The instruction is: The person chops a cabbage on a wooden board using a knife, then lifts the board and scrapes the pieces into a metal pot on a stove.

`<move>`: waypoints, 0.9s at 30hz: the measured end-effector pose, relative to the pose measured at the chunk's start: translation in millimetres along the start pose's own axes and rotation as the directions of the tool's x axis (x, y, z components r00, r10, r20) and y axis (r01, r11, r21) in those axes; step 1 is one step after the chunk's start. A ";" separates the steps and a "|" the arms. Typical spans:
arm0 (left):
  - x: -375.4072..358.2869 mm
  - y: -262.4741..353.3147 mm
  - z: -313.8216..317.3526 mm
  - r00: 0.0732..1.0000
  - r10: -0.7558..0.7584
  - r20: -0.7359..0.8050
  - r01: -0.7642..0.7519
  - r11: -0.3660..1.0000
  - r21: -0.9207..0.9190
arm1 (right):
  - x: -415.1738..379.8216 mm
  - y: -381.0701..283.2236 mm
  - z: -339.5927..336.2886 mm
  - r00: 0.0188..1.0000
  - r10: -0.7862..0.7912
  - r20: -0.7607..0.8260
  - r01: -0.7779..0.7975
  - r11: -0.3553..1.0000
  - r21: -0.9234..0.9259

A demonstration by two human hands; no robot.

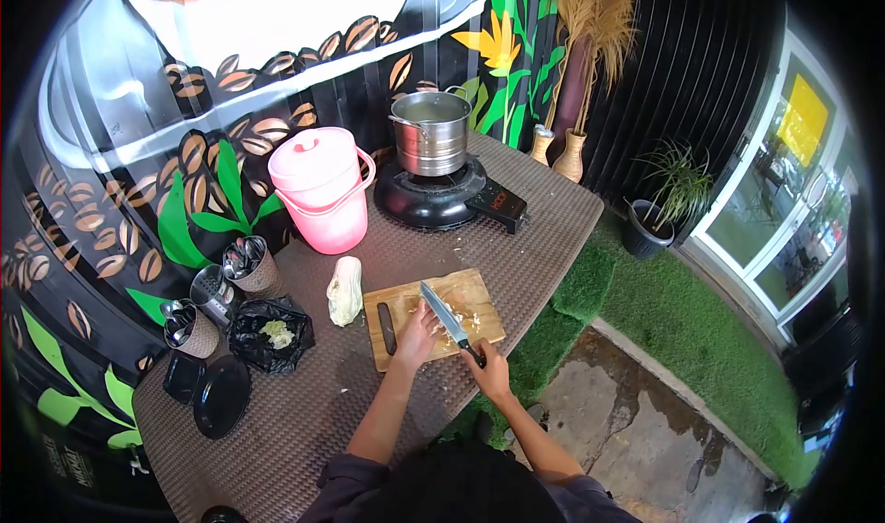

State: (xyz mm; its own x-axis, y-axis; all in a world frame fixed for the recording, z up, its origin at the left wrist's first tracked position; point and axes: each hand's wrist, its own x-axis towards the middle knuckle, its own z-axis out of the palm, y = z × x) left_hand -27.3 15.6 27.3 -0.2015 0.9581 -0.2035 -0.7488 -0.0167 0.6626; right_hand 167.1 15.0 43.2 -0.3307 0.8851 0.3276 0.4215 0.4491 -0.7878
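The right hand [489, 368] grips a knife [446, 315] by its handle, blade angled across the cutting board [431, 315] – the left hand [417, 331] presses down on chopped pieces [458, 320] there; a cabbage chunk [345, 291] lies just beside the board on the counter [535, 246]

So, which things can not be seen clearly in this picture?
- What the left hand presses on the cutting board: head view, too small, under the fingers.
- Knife handle: head view, covered by the right hand grip.
- Steel pot contents: head view, too far.
- Black bag scraps: head view, too small.
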 end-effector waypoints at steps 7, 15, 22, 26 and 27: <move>-4.5 -2.3 8.8 0.999 -0.035 0.006 0.035 0.997 -0.063 | -9.6 -3.0 -2.1 1.000 0.002 0.030 -0.002 1.000 -0.012; 1.5 -4.9 13.0 0.999 -0.048 0.017 0.050 0.981 -0.188 | -8.8 0.5 -11.4 0.998 -0.019 0.056 0.024 0.996 -0.082; -1.6 -0.9 18.2 0.997 -0.080 0.008 0.080 0.979 -0.186 | -8.4 -5.0 -16.1 1.000 0.001 0.001 -0.001 0.993 -0.117; 1.3 -5.7 18.4 0.997 -0.070 0.012 0.071 0.966 -0.250 | -11.0 -13.3 -16.6 1.000 0.016 0.021 -0.014 0.995 -0.095; 2.9 -6.5 16.8 0.997 -0.070 0.012 0.070 0.966 -0.250 | -10.5 -13.2 -16.7 1.000 0.016 0.021 -0.014 0.995 -0.095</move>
State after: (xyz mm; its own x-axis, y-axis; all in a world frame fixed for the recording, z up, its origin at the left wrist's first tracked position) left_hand -12.4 23.2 34.5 -0.1413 0.9603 -0.2406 -0.8953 -0.0202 0.4451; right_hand 179.1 1.8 58.9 -0.3418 0.8894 0.3037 0.5043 0.4462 -0.7393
